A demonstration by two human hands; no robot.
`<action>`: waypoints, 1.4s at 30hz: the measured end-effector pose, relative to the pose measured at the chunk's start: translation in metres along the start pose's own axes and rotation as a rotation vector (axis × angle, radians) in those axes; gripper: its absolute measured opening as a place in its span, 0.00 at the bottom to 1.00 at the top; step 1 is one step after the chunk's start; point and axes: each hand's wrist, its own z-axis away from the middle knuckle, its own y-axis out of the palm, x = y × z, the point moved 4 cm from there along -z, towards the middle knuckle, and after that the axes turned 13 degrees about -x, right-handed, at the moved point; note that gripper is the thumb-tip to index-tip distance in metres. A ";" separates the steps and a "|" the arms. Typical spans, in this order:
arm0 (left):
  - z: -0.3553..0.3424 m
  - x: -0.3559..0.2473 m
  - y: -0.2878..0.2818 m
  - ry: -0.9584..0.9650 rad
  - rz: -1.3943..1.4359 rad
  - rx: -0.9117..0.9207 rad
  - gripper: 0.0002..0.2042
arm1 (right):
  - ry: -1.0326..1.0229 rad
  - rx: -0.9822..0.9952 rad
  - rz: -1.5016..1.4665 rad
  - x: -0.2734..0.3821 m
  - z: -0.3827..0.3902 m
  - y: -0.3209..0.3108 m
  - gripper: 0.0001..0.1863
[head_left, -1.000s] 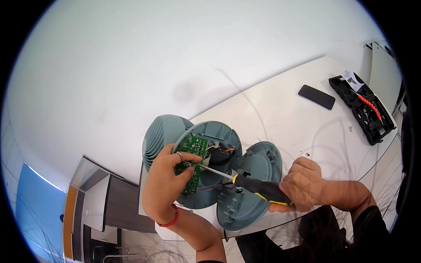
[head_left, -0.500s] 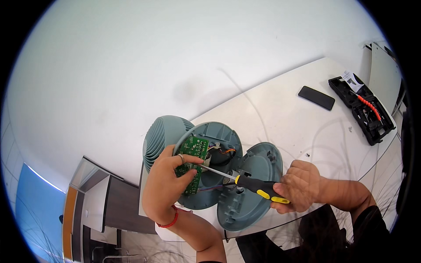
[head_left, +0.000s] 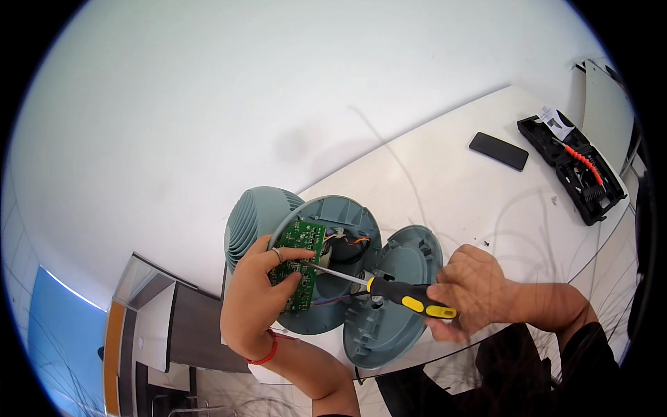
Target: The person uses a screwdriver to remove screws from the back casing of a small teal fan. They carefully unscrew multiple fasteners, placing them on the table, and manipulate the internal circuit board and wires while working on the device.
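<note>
Grip of right hand (head_left: 469, 295) closed round black-and-yellow screwdriver (head_left: 399, 292), tip between thumb and forefinger of left hand (head_left: 258, 288) at green circuit board (head_left: 306, 235); whether gripping it, cannot tell. Behind, opened grey-green housing (head_left: 361, 219) on worktop (head_left: 431, 181); beyond, black phone (head_left: 499, 151).

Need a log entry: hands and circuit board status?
Left hand at green circuit board. Right hand grips screwdriver, shaft reaching board. Left fingers crowd shaft's end.

on the table (head_left: 445, 174), the cover (head_left: 411, 260) lies right of the fan base (head_left: 356, 210). beyond both, to the right, the phone (head_left: 499, 151) lies left of the tool case (head_left: 564, 174).
</note>
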 end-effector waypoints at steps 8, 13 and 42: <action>0.000 0.001 -0.002 0.034 -0.025 -0.029 0.20 | -0.179 -0.083 0.049 0.003 0.009 0.007 0.16; 0.000 0.005 -0.003 0.029 -0.069 -0.032 0.20 | -0.196 -0.076 0.035 0.005 0.007 0.008 0.15; 0.171 -0.148 0.162 0.176 0.193 -0.221 0.11 | 0.733 -0.992 -0.320 -0.054 0.081 -0.125 0.18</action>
